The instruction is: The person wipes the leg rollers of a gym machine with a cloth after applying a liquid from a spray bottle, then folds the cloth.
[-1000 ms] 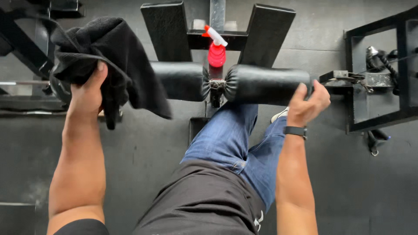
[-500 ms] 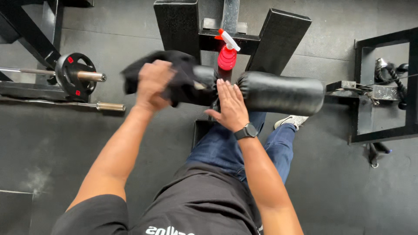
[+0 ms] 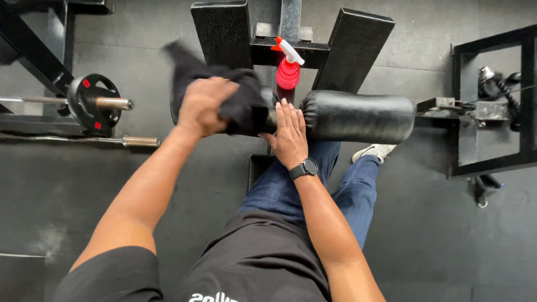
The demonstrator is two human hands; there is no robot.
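The head view looks down on a dark rubber gym floor (image 3: 212, 184), scuffed and dusty grey, with a pale smudge near the lower left. At the top stands a black machine frame (image 3: 291, 45) with two slanted black pads on either side of a metal post. Across it runs a padded black roller (image 3: 358, 116), its right half bare and its left half covered.

The left hand (image 3: 204, 106) is closed around a black cloth (image 3: 235, 95), pressing it onto the left part of the roller; one corner of the cloth looks blurred, so its exact lie there is hard to tell. The right hand (image 3: 290, 131) lies open and flat, fingers together, against the middle of the roller just beside the cloth, holding nothing; a black watch (image 3: 304, 168) sits on its wrist.

A red spray bottle (image 3: 288, 70) with a white trigger stands upright on the frame just behind the hands. To the left a barbell with a black weight plate (image 3: 92, 103) rests on a rack. To the right is a black square frame (image 3: 492, 100) with a coiled cable. Below, the person's blue jeans (image 3: 296, 190) and one white shoe (image 3: 377, 151) show under the roller
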